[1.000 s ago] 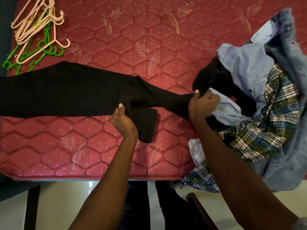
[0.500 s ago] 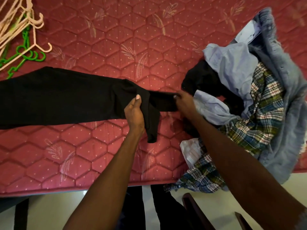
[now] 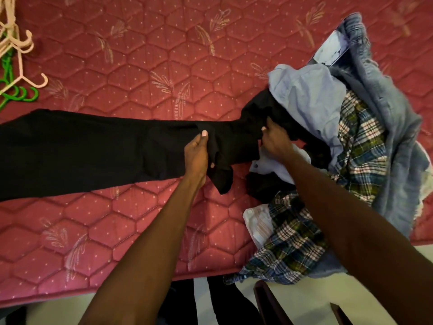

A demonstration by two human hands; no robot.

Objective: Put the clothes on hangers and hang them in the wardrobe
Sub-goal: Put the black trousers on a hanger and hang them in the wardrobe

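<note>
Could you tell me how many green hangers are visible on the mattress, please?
2 at least: both green hangers lie at the mattress's far left edge, under the pink hangers. They are cut off, so more may be hidden.

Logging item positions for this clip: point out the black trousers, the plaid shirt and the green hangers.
black trousers (image 3: pixel 93 146), head view, on the flat leg.
plaid shirt (image 3: pixel 360 146), head view, on its upper checked panel.
green hangers (image 3: pixel 28 96), head view, on a hook.
</note>
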